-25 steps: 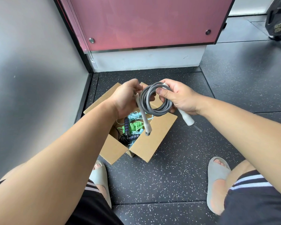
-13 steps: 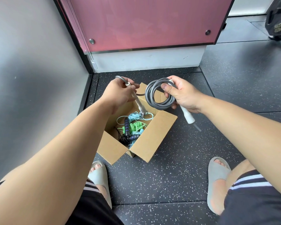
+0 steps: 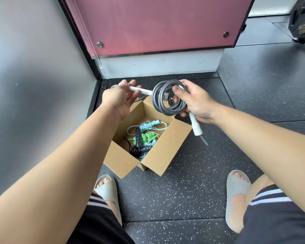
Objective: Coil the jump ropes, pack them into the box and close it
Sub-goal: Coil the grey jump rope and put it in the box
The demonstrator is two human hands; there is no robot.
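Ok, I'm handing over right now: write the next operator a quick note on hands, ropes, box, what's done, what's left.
Left hand grips one white handle, its tip poked into the grey coil.
Right hand holds the grey coil above the box; the second handle hangs below.
Box on the floor, flaps open; blue rope, green rope and black rope lie inside.
Done: three ropes packed, grey one coiled. Left: put it in, close the flaps.

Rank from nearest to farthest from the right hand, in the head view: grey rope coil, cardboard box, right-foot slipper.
1. grey rope coil: gripped by the right hand itself.
2. cardboard box: on the floor, below and left of the hand.
3. right-foot slipper: lower right of the view, beside the knee.
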